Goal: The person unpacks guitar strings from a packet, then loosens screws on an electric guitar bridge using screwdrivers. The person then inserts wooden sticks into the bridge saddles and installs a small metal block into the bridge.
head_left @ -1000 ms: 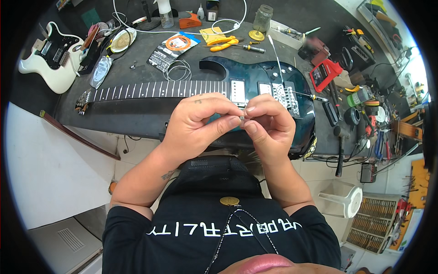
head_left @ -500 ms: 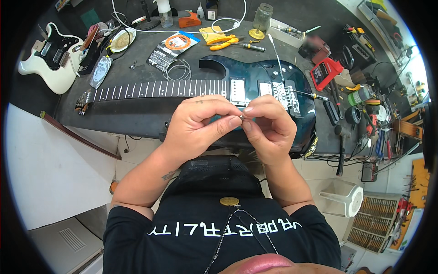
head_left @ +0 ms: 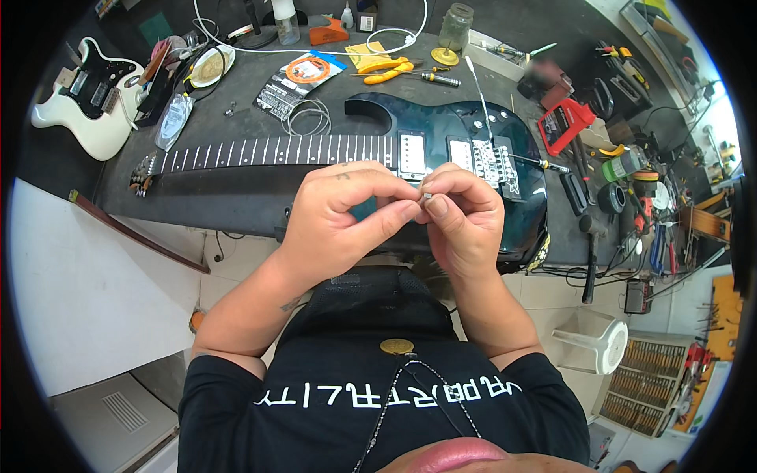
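Above the guitar's front edge, my two hands meet at the fingertips. Between the thumb and forefinger of my right hand [head_left: 467, 217] is a small silvery metal block [head_left: 427, 196]. My left hand [head_left: 347, 221] is closed in a pinch right beside the block; whether its fingertips grip the block or something smaller is hidden. Beneath them lies a dark blue-green electric guitar [head_left: 465, 118], face up, its neck to the left. A screwdriver [head_left: 544, 164] reaches its metal bridge [head_left: 493, 164], where a thin tremolo bar [head_left: 479, 94] sticks up. No strings show over the fretboard [head_left: 260, 152].
Behind the guitar lie a coiled string [head_left: 307, 118], a string packet [head_left: 296, 83], yellow pliers [head_left: 386, 72] and a glass jar [head_left: 455, 30]. A white guitar [head_left: 87, 102] is at far left. On the right are a red case [head_left: 564, 126], a hammer [head_left: 591, 252] and cluttered tools.
My right fingers have shifted slightly and turned the small metal block, so more of it shows. My left hand keeps its pinch almost in place.
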A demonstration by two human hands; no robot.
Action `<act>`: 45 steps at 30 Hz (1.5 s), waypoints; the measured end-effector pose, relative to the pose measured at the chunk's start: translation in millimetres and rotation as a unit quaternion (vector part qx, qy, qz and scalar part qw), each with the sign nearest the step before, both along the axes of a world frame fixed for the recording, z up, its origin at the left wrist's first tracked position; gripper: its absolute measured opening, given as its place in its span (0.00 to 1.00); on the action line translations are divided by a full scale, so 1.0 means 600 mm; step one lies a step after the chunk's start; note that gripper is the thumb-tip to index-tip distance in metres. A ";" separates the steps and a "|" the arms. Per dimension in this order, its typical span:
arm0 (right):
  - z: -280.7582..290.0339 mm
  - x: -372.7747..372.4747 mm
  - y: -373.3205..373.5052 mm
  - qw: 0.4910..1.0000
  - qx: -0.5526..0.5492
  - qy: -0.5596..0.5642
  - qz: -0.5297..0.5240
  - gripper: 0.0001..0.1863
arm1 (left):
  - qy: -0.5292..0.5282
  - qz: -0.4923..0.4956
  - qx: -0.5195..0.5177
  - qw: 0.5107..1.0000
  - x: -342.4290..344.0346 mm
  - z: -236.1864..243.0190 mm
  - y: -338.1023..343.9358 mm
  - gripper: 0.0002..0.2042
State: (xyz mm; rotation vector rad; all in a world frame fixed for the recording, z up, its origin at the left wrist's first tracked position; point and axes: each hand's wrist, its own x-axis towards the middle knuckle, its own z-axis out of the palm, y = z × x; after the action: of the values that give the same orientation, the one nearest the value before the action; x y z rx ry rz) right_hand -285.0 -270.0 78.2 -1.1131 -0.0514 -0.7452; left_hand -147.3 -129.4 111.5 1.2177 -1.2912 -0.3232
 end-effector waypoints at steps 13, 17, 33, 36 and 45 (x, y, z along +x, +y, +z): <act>-0.006 0.003 0.003 1.000 0.019 -0.008 0.014 0.08 | -0.055 0.049 -0.034 0.997 -0.004 0.009 -0.002 0.09; -0.006 0.002 0.005 0.999 0.026 -0.012 0.021 0.08 | -0.063 0.054 -0.035 0.996 -0.005 0.009 -0.003 0.09; -0.009 0.003 0.003 0.988 0.110 0.002 0.106 0.08 | -0.102 0.013 -0.079 0.992 0.011 -0.004 -0.013 0.10; -0.014 0.004 0.001 0.987 0.115 -0.002 0.113 0.08 | -0.088 -0.004 -0.059 0.994 0.010 0.001 -0.011 0.08; -0.002 -0.012 -0.002 0.984 -0.141 0.010 -0.108 0.10 | 0.021 -0.031 -0.012 0.999 0.001 -0.010 -0.006 0.05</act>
State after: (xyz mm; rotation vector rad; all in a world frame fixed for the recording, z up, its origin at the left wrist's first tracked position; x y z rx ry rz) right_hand -292.5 -271.1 77.1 -1.4122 -0.0192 -0.9409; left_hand -146.7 -133.3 105.5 1.1467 -1.2951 -0.3740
